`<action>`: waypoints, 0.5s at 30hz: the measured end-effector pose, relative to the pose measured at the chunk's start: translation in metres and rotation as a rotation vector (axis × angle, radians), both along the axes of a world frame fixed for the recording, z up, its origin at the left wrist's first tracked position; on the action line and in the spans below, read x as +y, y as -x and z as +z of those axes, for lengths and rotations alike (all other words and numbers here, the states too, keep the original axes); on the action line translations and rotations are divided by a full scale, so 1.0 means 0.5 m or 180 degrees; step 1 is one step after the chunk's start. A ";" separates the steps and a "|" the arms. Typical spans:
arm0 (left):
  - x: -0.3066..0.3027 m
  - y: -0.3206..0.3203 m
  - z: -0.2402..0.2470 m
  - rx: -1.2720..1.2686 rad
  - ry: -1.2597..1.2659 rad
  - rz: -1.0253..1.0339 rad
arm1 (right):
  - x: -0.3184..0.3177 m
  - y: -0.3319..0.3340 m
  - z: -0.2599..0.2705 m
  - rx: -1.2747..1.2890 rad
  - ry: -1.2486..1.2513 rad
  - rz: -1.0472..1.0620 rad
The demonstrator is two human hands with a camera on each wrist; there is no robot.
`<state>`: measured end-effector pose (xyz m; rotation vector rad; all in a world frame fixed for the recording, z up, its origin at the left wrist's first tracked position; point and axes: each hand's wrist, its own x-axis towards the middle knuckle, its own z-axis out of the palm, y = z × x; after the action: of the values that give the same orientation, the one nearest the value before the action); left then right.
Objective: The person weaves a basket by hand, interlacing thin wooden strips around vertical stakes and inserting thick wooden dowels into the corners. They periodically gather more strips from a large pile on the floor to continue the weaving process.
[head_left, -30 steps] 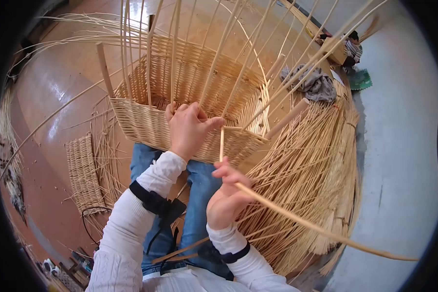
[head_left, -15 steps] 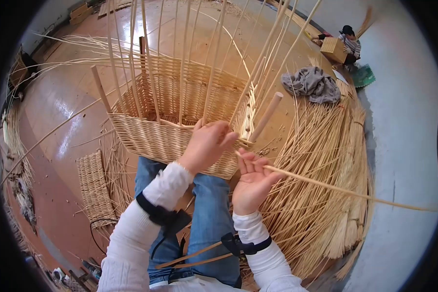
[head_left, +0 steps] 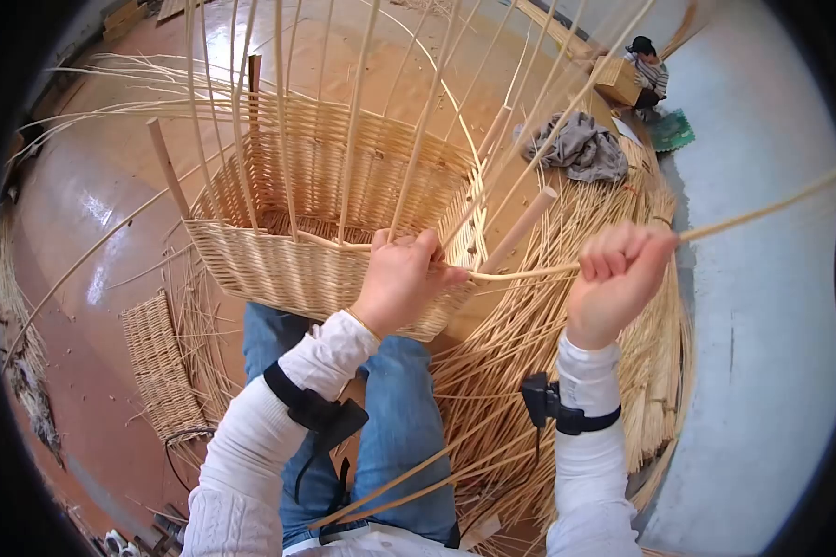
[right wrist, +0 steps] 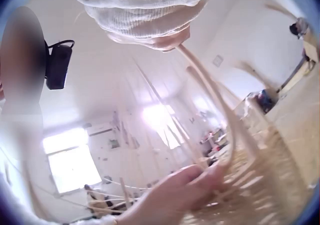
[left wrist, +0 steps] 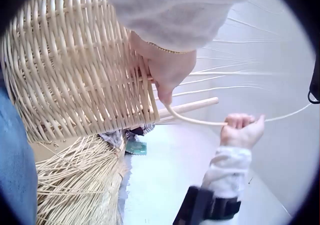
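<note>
At my left hand's (head_left: 399,283) three o'clock, right hand (head_left: 620,280) is gripping cane (head_left: 529,273), fingers curled; left is pinching basket (head_left: 288,269) rim.

We've got rough, ribbed wicker on the basket (head_left: 279,269), left of centre, and smooth wood on the rod (head_left: 525,273), right! Smooth, matt wood on the peg (head_left: 522,228), too. Upper left, we catch a glossy floor (head_left: 139,148); upper right, matt, crumpled cloth (head_left: 581,150); down low, denim jeans (head_left: 395,395) and a cable-knit sleeve (head_left: 232,497).

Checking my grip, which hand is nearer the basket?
Left: your left hand grips the basket by its near rim; your right hand is apart, off to the right, holding a cane.
</note>
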<state>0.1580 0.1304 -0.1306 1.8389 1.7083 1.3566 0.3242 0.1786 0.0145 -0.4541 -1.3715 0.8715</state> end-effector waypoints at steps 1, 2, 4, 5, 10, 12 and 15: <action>0.000 -0.002 -0.002 -0.0032 -0.0128 0.0095 | 0.004 0.042 0.009 -0.0026 -0.0027 -0.0001; -0.002 -0.007 -0.001 -0.0063 -0.0433 0.0264 | 0.010 0.084 0.017 -0.0105 -0.0347 0.0234; 0.005 -0.025 -0.005 -0.0084 -0.0532 0.0533 | 0.039 0.162 0.022 -0.0086 -0.0690 0.0489; 0.009 -0.034 -0.011 -0.0113 -0.0575 0.0793 | 0.052 0.198 0.021 -0.0011 -0.0688 0.0499; 0.009 -0.025 -0.007 -0.0157 -0.0697 0.0848 | 0.078 0.225 0.062 -0.0352 0.0205 0.1299; 0.007 -0.015 0.007 -0.0263 -0.0548 0.0707 | 0.080 0.219 0.121 -0.0282 0.0250 0.0670; -0.002 -0.009 0.024 -0.0431 -0.0014 0.0465 | 0.122 0.134 0.136 -0.0209 0.0407 0.0372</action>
<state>0.1623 0.1292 -0.1185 1.6110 1.7993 1.5051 0.2574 0.2394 0.0824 -0.5084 -1.4184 1.0522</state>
